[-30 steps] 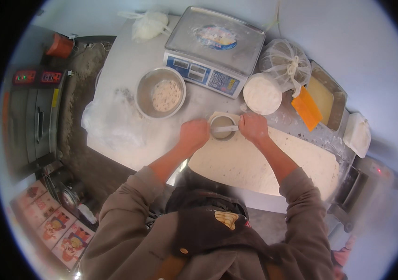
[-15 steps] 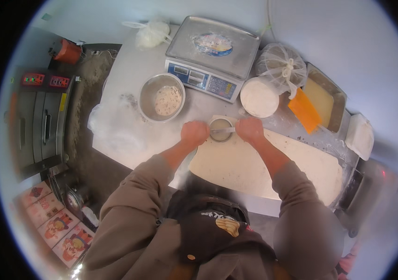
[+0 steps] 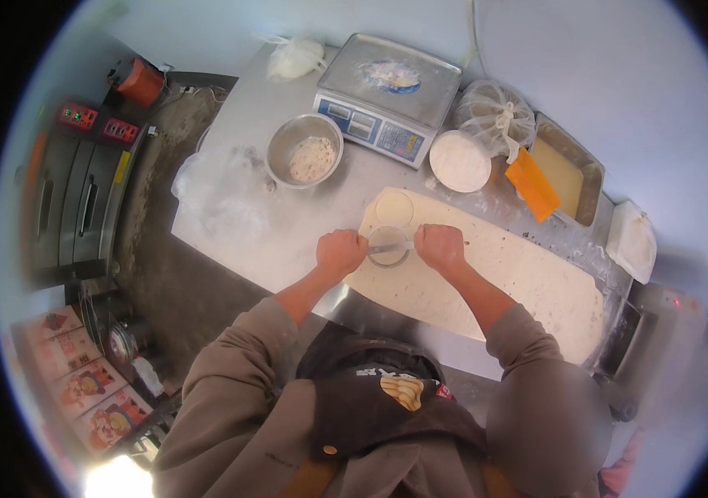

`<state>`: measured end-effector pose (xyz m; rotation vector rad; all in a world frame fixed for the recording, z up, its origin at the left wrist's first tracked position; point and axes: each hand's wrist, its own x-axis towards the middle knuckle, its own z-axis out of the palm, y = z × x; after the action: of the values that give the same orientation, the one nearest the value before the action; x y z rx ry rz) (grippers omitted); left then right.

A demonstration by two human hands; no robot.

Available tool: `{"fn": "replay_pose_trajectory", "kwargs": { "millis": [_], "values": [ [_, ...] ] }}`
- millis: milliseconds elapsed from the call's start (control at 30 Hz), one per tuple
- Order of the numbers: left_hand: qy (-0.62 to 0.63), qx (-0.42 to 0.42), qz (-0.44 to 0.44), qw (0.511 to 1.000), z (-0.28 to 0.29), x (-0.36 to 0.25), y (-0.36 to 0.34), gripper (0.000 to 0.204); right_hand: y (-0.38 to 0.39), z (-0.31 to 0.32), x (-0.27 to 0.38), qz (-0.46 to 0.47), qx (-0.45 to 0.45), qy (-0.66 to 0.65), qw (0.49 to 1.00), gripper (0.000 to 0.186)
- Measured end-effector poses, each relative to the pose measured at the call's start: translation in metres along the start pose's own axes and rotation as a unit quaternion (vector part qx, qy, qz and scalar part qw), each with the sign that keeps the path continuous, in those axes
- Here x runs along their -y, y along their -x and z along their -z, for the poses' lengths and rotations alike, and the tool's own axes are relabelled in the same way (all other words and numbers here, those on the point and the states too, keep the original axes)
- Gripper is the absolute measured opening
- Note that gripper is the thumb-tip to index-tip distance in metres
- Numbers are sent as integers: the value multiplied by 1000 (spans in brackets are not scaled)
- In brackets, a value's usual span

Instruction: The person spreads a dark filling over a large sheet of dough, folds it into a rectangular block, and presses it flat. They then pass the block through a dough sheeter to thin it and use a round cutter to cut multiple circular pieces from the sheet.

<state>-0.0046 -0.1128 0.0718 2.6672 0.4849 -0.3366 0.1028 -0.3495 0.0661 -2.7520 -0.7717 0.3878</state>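
A pale rolled-out dough sheet (image 3: 503,278) lies on the metal table. On its left end stands a round ring cutter (image 3: 390,247) with a flat bar across its top. My left hand (image 3: 342,252) is closed round the left end of that bar, and my right hand (image 3: 439,246) grips the right end. Just beyond the cutter, a round outline (image 3: 394,207) is cut into the dough near the sheet's far left corner. Whether the cutter's edge has gone through the dough here cannot be seen.
Behind the dough stand a steel bowl (image 3: 271,155) with a flour-like mix, a digital scale (image 3: 370,133), a tub of white powder (image 3: 461,161) and a tied clear bag (image 3: 495,112). An orange scraper (image 3: 532,184) leans on a metal tray (image 3: 593,187). Crumpled plastic (image 3: 217,195) lies left.
Both hands have brought the cutter nearer to me, off its earlier place at the dough's far edge. A round outline now shows there. The view has shifted slightly.
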Motion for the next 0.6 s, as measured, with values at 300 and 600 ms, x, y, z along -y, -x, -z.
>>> {"fn": "replay_pose_trajectory", "kwargs": {
  "millis": [300,600],
  "values": [
    [22,-7,33,999,-21,24,10,38,6,-29,11,-3,-16,-17,1000,41],
    [36,-8,44,998,-17,27,2,39,-3,-31,14,-8,-21,-18,1000,40]
  ]
}}
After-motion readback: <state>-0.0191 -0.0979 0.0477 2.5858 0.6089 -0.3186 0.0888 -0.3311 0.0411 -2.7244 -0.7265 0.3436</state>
